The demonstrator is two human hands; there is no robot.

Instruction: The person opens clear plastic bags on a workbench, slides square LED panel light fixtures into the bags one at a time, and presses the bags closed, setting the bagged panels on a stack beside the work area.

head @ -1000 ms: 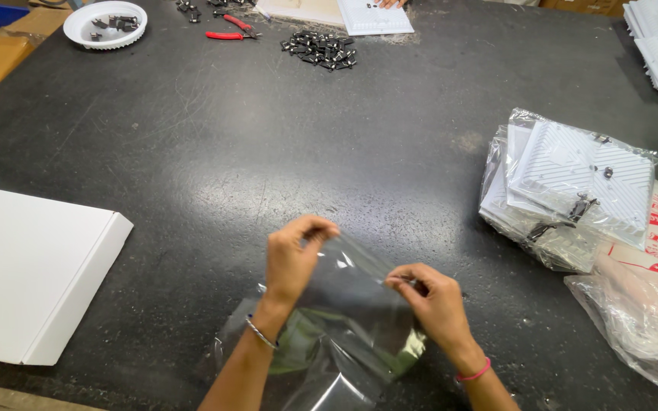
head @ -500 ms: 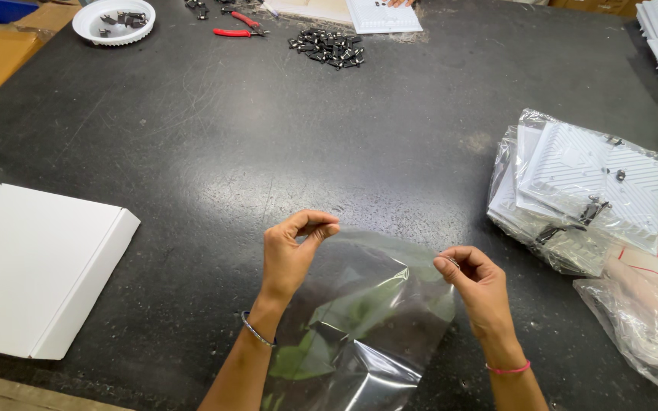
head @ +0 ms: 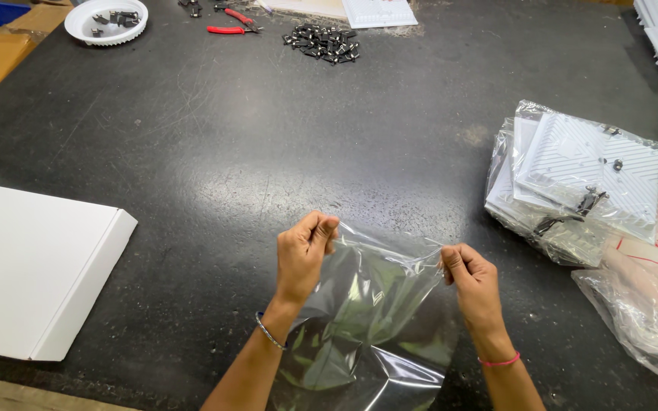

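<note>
Left hand (head: 304,255) and right hand (head: 472,283) both pinched shut on top edge of clear plastic bag (head: 367,320), held stretched just above black table (head: 268,152). Looked featherlight, limp, slippery, easily torn; best gripped at the mouth corners. Beyond: white box (head: 32,266) well left, bagged white panels (head: 580,179) right.

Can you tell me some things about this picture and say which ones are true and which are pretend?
1. Both hands pinch the top edge of a clear plastic bag. True.
2. The left hand holds the red pliers. False: the red pliers lie far off on the dark table.
3. A white flat box lies to the left. True.
4. The right hand rests in the white bowl. False: the white bowl sits far away.
</note>
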